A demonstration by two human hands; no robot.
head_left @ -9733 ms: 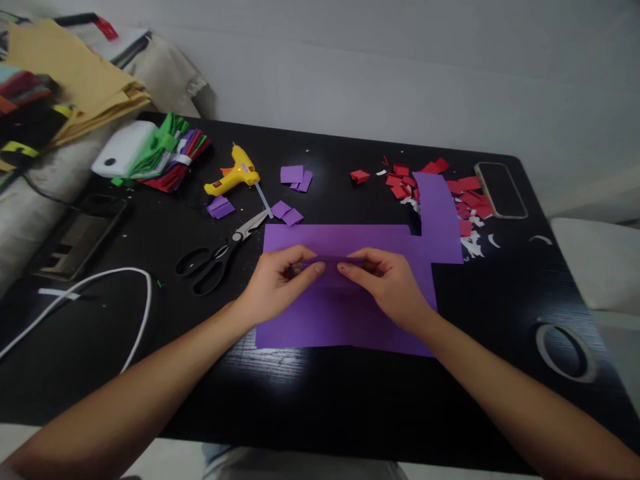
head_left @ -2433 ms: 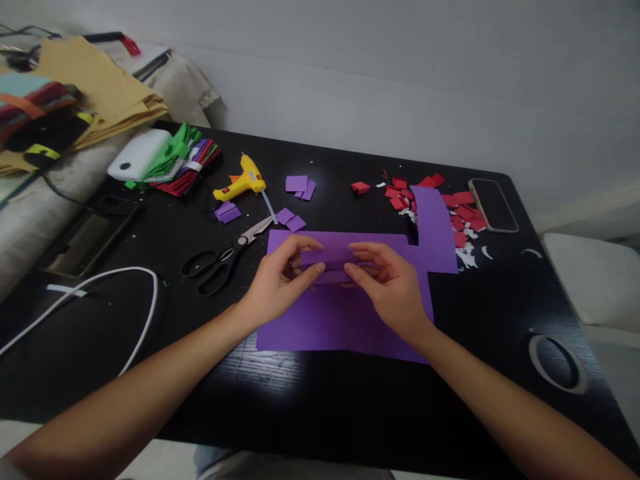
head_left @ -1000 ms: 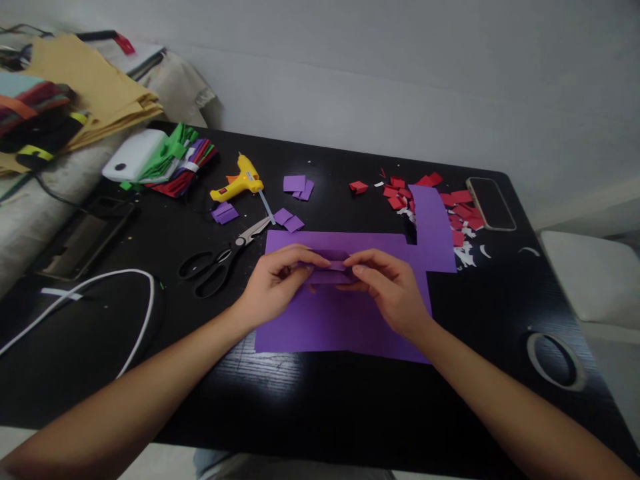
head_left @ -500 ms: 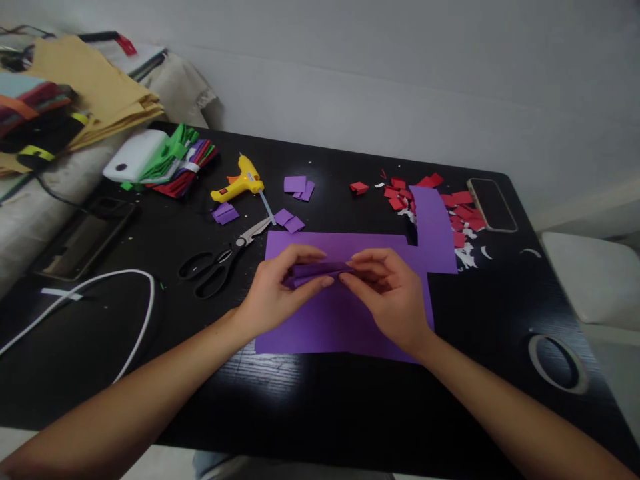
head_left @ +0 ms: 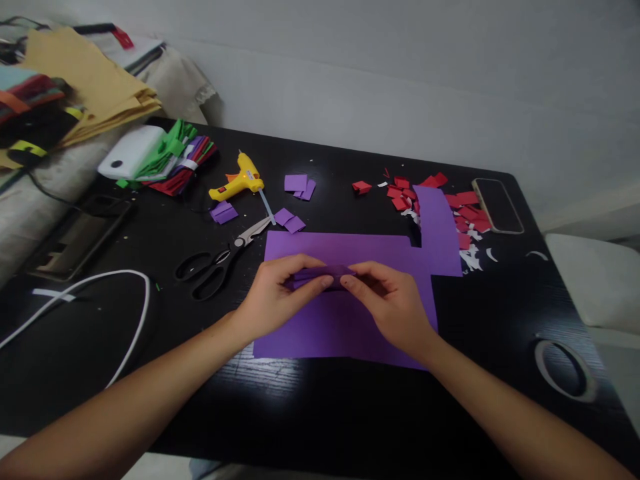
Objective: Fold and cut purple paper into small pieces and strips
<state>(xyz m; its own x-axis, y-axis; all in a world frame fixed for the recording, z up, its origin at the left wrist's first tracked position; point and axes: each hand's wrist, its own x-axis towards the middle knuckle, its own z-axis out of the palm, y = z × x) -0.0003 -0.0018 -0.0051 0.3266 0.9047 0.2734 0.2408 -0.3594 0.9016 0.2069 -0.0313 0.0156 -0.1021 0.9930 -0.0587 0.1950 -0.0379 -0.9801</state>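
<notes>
Pale wall (head_left: 380, 100) stands dim behind a black table (head_left: 480, 413), whose near left side is covered by a forearm. From where I stand, both hands meet above a large purple sheet (head_left: 325, 337), at its middle. Between them is a folded purple paper (head_left: 311, 273), seen nearly edge-on, so I can't count its folds. The left hand (head_left: 275, 297) pinches its left part, thumb in front; the right hand (head_left: 395, 303) grips the other end just as narrowly. Most of the fingers are lost behind the paper.

A curved purple piece (head_left: 440, 233) overlaps the sheet's right side and hides part of a scatter of red scraps (head_left: 470, 213) and white shreds (head_left: 471, 260). Beside the red ones lies a phone (head_left: 499, 207), its screen dark. Left of the sheet are black-handled scissors (head_left: 215, 270), their tips close to the stick in a yellow glue gun (head_left: 240, 180). A white cable (head_left: 147, 307) disappears under the left forearm. Further left, a dark flat object (head_left: 80, 240) is too murky to name, and the stacked papers (head_left: 25, 97) beyond are cut off.
</notes>
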